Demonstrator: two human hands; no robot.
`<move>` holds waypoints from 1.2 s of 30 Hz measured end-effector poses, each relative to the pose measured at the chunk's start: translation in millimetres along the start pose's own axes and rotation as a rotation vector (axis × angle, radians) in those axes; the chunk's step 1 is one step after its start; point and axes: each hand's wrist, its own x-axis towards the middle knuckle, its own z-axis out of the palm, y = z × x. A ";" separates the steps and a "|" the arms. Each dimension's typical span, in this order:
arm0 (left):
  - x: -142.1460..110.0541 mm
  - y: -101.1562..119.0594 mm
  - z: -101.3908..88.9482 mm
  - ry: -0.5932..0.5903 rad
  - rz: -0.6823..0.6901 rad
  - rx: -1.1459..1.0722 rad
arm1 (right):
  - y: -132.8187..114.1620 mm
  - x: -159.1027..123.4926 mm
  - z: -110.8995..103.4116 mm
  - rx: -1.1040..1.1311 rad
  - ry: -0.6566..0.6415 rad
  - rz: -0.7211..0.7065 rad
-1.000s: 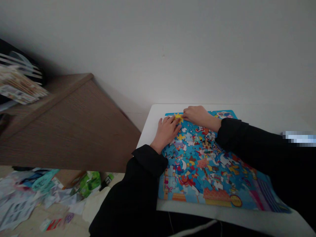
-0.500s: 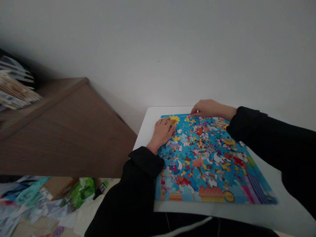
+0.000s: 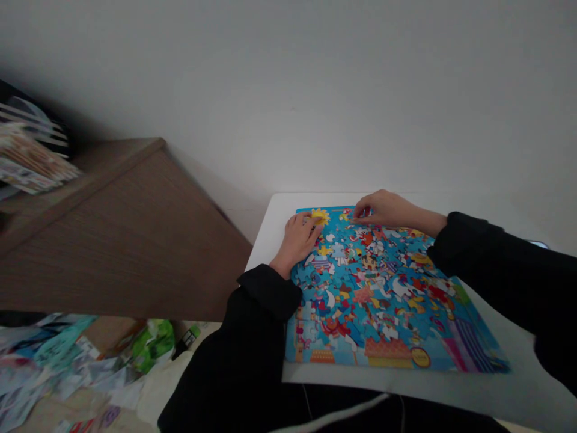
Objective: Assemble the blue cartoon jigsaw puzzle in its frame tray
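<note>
A colourful cartoon jigsaw puzzle (image 3: 473, 343) lies on a blue board, with many pieces loose and scattered across it. My left hand (image 3: 297, 239) rests flat on the far left part, its fingertips against a yellow sun-shaped piece (image 3: 320, 216). Along the far edge, my right hand (image 3: 381, 208) reaches in from the right, its fingertips down on small pieces near the top of the board. Whether those fingers hold a piece is hidden. Black sleeves cover both forearms.
The puzzle sits on a white table (image 3: 270, 240) against a pale wall. To the left stands a brown wood-grain cabinet (image 3: 135, 240) with a stack of papers (image 3: 31, 156) at its top. Crumpled papers and a green bag (image 3: 151, 346) lie on the floor below.
Compared with a second ago, my right hand has moved rightward away from the yellow piece, along the far edge. The view has shifted, and the left hand has stayed near the yellow piece.
</note>
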 end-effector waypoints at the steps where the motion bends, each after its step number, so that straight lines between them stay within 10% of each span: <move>1: -0.1 0.3 -0.2 -0.004 -0.002 0.003 | -1.1 0.6 -1.0 0.070 0.011 -0.003; 19: 3.5 -6.3 8.8 0.082 -0.003 -0.074 | -34.0 27.7 25.2 0.833 0.113 0.253; 36: -2.1 -11.5 2.2 0.124 0.011 0.059 | -30.2 48.4 50.4 0.743 0.184 0.175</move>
